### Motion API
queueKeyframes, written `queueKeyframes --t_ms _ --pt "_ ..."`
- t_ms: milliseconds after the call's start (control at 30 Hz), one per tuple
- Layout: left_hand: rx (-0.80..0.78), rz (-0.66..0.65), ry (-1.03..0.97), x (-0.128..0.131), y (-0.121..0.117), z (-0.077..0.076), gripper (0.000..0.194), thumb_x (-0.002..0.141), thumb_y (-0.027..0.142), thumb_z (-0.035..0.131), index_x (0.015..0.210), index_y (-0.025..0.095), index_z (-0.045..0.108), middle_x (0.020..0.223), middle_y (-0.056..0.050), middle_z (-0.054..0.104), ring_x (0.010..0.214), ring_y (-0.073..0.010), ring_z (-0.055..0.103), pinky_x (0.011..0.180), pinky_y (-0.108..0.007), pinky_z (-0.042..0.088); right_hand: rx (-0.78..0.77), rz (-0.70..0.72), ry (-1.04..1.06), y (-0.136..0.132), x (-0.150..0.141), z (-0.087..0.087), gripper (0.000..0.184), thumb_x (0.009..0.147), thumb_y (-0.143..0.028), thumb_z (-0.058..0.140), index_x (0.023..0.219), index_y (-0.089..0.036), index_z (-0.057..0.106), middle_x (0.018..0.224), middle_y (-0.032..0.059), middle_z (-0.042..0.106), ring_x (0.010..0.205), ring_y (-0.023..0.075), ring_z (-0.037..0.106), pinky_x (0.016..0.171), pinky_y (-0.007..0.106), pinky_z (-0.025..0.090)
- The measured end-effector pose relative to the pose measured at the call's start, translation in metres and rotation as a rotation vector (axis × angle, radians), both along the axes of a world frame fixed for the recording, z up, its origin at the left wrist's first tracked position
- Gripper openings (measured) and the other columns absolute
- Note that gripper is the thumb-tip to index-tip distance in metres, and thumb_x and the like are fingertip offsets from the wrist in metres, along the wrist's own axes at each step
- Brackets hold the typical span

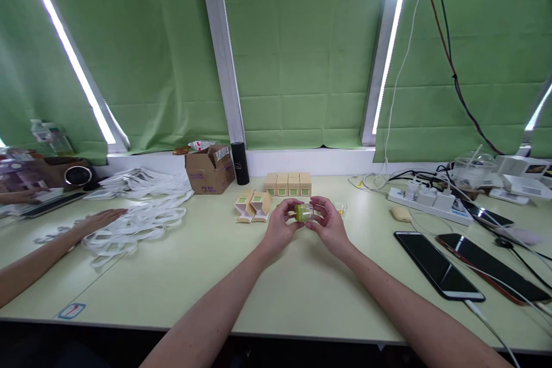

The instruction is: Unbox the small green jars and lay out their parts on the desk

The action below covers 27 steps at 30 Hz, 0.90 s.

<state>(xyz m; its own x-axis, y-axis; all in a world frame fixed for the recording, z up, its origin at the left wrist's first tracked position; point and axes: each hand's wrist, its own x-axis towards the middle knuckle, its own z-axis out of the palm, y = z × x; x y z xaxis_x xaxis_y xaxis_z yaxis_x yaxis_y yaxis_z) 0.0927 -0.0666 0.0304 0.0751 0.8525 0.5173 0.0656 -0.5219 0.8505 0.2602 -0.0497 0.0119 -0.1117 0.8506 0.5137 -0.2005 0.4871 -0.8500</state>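
Both my hands hold one small clear container with a green part (304, 213) sideways above the table. My left hand (278, 225) pinches its green end, and my right hand (332, 226) grips the clear end. Just behind my left hand stand two opened small kraft boxes (253, 207) with green labels. A row of several closed kraft boxes (288, 184) sits farther back. Partly hidden by my right hand, a small clear item with something yellow (341, 208) lies on the table. The exact kind of the held container is too small to tell.
A co-worker's hand (101, 221) rests near white straps (133, 227) at left. A cardboard box (210, 169) and a black cylinder (240, 163) stand at the back. To the right are a power strip (431, 204), cables and two phones (439, 264) (495, 264).
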Motion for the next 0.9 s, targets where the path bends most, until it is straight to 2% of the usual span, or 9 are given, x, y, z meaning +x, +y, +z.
queueKeyframes --t_ms 133,267,400,500,600,667,767,900 --pt "0.271 0.162 0.258 -0.003 -0.002 -0.004 0.050 0.076 -0.003 0.061 0.117 0.025 0.064 0.122 -0.007 0.069 0.113 -0.0220 0.066 0.097 -0.039 0.055 0.223 -0.154 -0.218 -0.010 0.002 0.004 0.050 0.078 -0.016 0.069 0.124 -0.031 0.057 0.129 0.0074 0.058 0.119 0.0260 0.058 0.092 0.044 0.059" --pt "0.461 0.219 0.390 -0.005 -0.002 -0.006 0.054 0.080 -0.003 0.056 0.125 0.026 0.060 0.126 -0.008 0.068 0.115 -0.0227 0.066 0.094 -0.040 0.057 0.428 -0.223 -0.344 -0.012 0.005 0.006 0.045 0.085 -0.014 0.062 0.127 -0.030 0.057 0.130 0.0097 0.059 0.119 0.0274 0.059 0.088 0.044 0.059" --pt "0.467 0.246 0.381 -0.006 -0.006 -0.002 0.056 0.082 0.003 0.062 0.133 0.026 0.057 0.127 -0.010 0.069 0.114 -0.0238 0.066 0.092 -0.041 0.058 0.484 -0.248 -0.353 -0.009 0.007 0.007 0.040 0.090 -0.017 0.059 0.128 -0.029 0.058 0.133 0.0109 0.060 0.124 0.0280 0.058 0.088 0.044 0.059" --pt "0.466 0.205 0.372 -0.006 -0.011 0.004 0.054 0.084 0.008 0.065 0.134 0.026 0.059 0.135 -0.011 0.066 0.124 -0.0278 0.063 0.095 -0.044 0.057 0.465 -0.248 -0.339 -0.008 0.008 0.008 0.040 0.092 -0.019 0.059 0.130 -0.029 0.058 0.134 0.0106 0.061 0.126 0.0282 0.058 0.090 0.044 0.058" --pt "0.420 0.192 0.301 -0.005 -0.015 0.010 0.040 0.088 0.015 0.066 0.125 0.028 0.070 0.135 -0.011 0.068 0.129 -0.0304 0.060 0.106 -0.048 0.052 0.423 -0.218 -0.335 -0.009 0.009 0.008 0.041 0.091 -0.020 0.060 0.131 -0.031 0.059 0.134 0.0101 0.062 0.123 0.0282 0.060 0.091 0.045 0.058" --pt "0.376 0.195 0.230 -0.005 -0.015 0.012 0.029 0.089 0.021 0.068 0.115 0.029 0.077 0.127 -0.011 0.072 0.124 -0.0308 0.063 0.110 -0.051 0.048 0.399 -0.180 -0.332 -0.010 0.009 0.008 0.045 0.090 -0.020 0.061 0.133 -0.031 0.058 0.135 0.0101 0.061 0.122 0.0286 0.060 0.092 0.047 0.058" --pt "0.339 0.199 0.177 -0.005 -0.010 0.011 0.020 0.088 0.026 0.071 0.105 0.031 0.081 0.113 -0.009 0.077 0.111 -0.0310 0.067 0.106 -0.053 0.050 0.390 -0.125 -0.351 -0.011 0.009 0.007 0.049 0.089 -0.020 0.061 0.136 -0.032 0.057 0.134 0.0103 0.061 0.123 0.0296 0.058 0.093 0.048 0.057" --pt "0.361 0.219 0.240 -0.006 -0.005 0.005 0.016 0.091 0.026 0.067 0.098 0.030 0.080 0.110 -0.008 0.078 0.106 -0.0299 0.068 0.103 -0.052 0.050 0.374 -0.115 -0.380 -0.011 0.008 0.008 0.047 0.088 -0.019 0.064 0.133 -0.031 0.060 0.132 0.0104 0.060 0.113 0.0280 0.061 0.084 0.044 0.058"
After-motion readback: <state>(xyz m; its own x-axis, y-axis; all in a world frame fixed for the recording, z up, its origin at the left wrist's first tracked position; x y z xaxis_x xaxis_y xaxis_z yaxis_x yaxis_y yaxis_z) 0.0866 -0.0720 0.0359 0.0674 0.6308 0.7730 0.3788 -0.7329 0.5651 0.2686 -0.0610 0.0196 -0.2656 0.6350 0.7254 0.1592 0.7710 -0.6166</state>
